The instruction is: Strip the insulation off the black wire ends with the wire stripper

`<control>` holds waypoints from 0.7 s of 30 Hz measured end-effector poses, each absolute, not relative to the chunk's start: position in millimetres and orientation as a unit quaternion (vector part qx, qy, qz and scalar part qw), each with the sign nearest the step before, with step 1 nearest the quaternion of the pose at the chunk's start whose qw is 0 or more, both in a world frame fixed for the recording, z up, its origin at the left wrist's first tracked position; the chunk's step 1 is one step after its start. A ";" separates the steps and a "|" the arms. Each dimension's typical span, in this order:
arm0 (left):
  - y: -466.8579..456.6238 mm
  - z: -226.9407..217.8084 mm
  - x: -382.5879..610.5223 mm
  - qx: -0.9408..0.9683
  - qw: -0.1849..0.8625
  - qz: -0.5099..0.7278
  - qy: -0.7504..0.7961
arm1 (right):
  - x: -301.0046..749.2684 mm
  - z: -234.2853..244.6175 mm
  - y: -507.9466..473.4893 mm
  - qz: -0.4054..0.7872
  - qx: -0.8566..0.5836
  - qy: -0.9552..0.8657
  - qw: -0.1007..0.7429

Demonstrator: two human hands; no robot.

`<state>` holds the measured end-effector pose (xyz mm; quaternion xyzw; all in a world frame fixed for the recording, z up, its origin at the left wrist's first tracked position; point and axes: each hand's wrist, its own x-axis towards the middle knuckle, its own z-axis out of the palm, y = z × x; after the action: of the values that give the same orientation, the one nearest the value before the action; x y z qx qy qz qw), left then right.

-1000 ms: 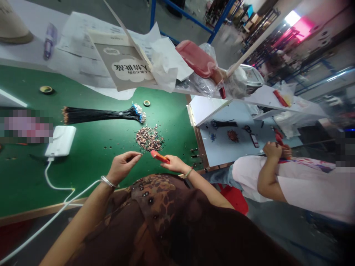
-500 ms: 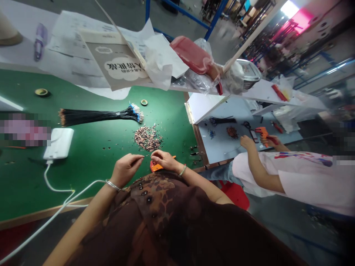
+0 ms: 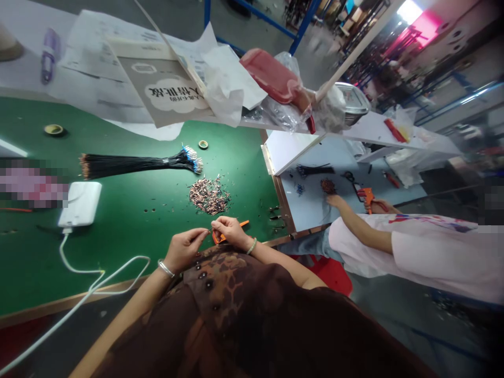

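My left hand is closed in a pinch near the front edge of the green table, holding something thin that I cannot make out. My right hand is closed round an orange-handled tool, its fingertips almost touching those of the left hand. Just beyond both hands lies a heap of small copper terminals. Farther back, a bundle of black wires with blue-tipped ends lies across the table.
A white power bank with a white cable sits at left. Two tape rolls lie farther back. Papers and bags fill the shelf. At right, a co-worker's hand rests on a pale bench.
My hands have drawn together and nearer my body, the right hand bringing the orange tool over to the left hand's pinch. The co-worker's arm has reached out onto the pale bench.
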<state>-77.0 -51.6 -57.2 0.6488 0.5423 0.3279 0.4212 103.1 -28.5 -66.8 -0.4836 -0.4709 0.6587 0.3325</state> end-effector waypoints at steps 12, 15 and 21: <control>-63.3 -63.6 -100.1 0.555 0.456 0.323 0.617 | 154.3 -92.3 13.3 0.565 -0.581 -0.415 0.413; -64.7 -62.1 -98.1 0.550 0.465 0.312 0.620 | 163.1 -105.2 16.7 0.492 -0.609 -0.543 0.303; -63.8 -67.0 -101.8 0.531 0.451 0.320 0.642 | 193.3 -121.4 -23.0 0.224 -0.566 -0.791 -0.055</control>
<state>-101.8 -63.8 -67.0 0.5314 0.6416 0.3200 0.4511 193.3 -23.0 -121.4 -0.5663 -0.7913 0.2236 -0.0550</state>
